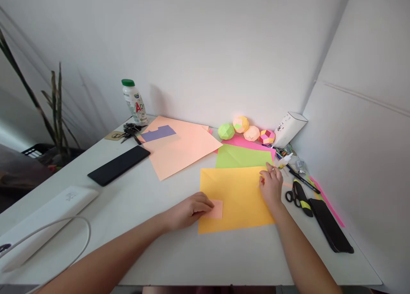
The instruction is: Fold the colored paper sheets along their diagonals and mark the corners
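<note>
A yellow-orange paper sheet (240, 187) lies on the white table in front of me. On its left part rests a small peach paper piece (218, 209), with the bent fingers of my left hand (195, 208) closed on its left edge. My right hand (272, 185) is over the sheet's right edge, close to the upper right corner. Its fingers are curled together, and what they hold, if anything, is too small to make out. Behind the sheet lie a green paper sheet (243, 156) and a pink paper sheet (246, 142).
Paper polyhedron balls (226, 131) stand along the wall. Right of my right hand are a glue bottle (285, 161), scissors (293, 196), a cutter (303, 199) and a black case (331, 225). Leftward lie peach sheets (179, 151), a phone (119, 165), a bottle (135, 103) and a power strip (48, 225).
</note>
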Available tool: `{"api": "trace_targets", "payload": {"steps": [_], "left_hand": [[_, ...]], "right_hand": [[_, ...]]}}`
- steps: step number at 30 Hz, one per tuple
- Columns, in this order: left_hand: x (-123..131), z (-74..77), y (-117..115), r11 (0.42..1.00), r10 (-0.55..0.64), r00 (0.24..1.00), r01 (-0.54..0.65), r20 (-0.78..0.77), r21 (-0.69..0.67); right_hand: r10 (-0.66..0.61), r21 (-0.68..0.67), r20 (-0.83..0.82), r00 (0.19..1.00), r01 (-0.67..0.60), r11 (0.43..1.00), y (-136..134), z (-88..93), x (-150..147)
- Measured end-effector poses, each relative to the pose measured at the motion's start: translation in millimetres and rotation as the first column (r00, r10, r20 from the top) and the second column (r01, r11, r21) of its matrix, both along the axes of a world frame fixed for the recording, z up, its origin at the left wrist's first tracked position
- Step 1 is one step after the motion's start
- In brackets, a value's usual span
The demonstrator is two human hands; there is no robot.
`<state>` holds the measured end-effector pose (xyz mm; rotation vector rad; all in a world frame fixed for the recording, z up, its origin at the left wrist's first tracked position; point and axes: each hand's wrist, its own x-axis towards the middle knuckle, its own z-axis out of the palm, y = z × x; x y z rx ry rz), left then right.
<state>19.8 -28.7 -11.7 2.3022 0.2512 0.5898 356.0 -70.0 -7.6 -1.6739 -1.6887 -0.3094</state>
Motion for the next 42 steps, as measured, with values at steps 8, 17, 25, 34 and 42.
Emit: {"api": "trace_targets", "payload": {"steps": [8, 17, 25, 34, 42], "left_hand": [[-8, -20.6, 5, 0.941, 0.302, 0.95, -0.282, 0.083, -0.188], [-15, -16.5, 15, 0.949, 0.273, 0.961, -0.263, 0.034, -0.172], [-22, -1.2, 20, 0.992, 0.078, 0.993, -0.085, -0.084, -0.09], [-27, 2.2, 23, 1.0, 0.008, 0.99, -0.011, -0.143, -0.021], [-27, 1.0, 23, 1.0, 0.003, 0.991, -0.006, -0.135, -0.025]], "right_hand": [[0.667, -0.301, -0.043, 0.743, -0.647, 0.701, -42, 2.8, -106], [0.786, -0.356, -0.03, 0.617, -0.742, 0.569, -43, 0.7, -117], [0.825, -0.385, -0.022, 0.564, -0.766, 0.514, -46, 4.7, -122], [0.858, -0.385, -0.054, 0.511, -0.803, 0.455, -44, 6.8, -120], [0.858, -0.4, 0.001, 0.513, -0.786, 0.471, -42, 5.9, -122]]}}
